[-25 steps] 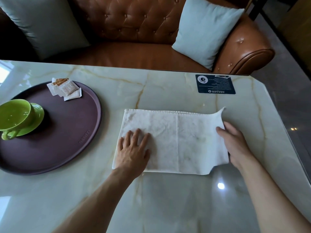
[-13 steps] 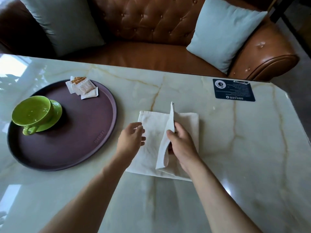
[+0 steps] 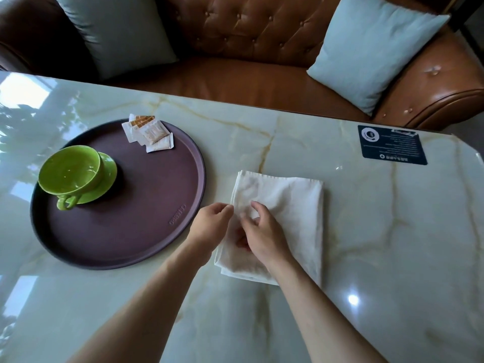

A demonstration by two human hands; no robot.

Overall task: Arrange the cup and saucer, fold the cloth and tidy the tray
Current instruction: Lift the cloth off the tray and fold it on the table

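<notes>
Marble table (image 3: 366,231) before a leather sofa, your hands meeting at the folded cloth.

Leftmost, the green cup (image 3: 69,174) sits on its saucer (image 3: 108,176) inside the round tray (image 3: 117,239), with sachets (image 3: 150,133) at the far rim. Your left hand (image 3: 209,227) and right hand (image 3: 262,235) curl their fingers, pinching the white cloth (image 3: 296,205) at its left edge.

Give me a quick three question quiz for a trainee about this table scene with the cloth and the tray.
1. True or false: the green cup stands on its saucer on the tray.
2. Where do the sachets lie? A) on the tray B) on the cloth C) on the sofa
3. Fill in: both hands are at the cloth's ____ edge.

Key: 1 true; 2 A; 3 left.
</notes>
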